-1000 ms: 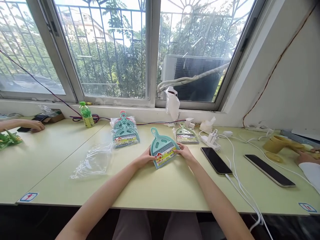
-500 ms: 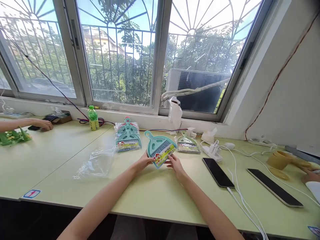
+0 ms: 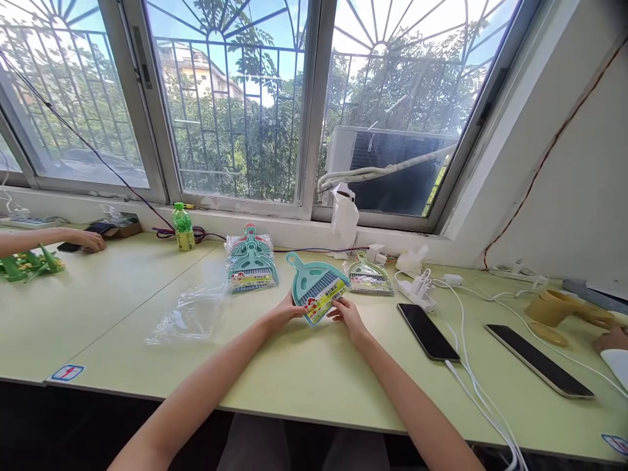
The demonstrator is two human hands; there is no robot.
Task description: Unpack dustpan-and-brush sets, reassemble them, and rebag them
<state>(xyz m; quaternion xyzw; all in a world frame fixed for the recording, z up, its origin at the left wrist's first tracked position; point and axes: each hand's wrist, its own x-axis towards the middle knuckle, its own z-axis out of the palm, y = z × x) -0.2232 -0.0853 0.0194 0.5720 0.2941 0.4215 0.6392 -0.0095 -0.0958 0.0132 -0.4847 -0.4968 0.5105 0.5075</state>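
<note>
A teal mini dustpan with a brush (image 3: 320, 284) is held above the table, tilted with its handle up to the left. A yellow label card with red print covers its lower part. My left hand (image 3: 284, 313) grips its left lower edge, the thumb on the front. At the label's right edge, my right hand (image 3: 349, 317) pinches with bent fingers. To the left lies a stack of similar teal sets (image 3: 252, 267) in clear wrap. On the right rests a green-rimmed dustpan set (image 3: 369, 275). A crumpled clear plastic bag (image 3: 189, 317) lies left of my left hand.
A green-capped bottle (image 3: 183, 227) stands near the sill. Right of me are a phone (image 3: 428, 331) on a white cable, a power strip (image 3: 417, 292) and a dark flat device (image 3: 538, 360). Other people's hands rest at far left (image 3: 91, 241) and far right (image 3: 612, 340).
The view has shifted slightly. Both hands still hold the dustpan set, which has turned a little, and my right fingers sit slightly higher along the label's edge.
</note>
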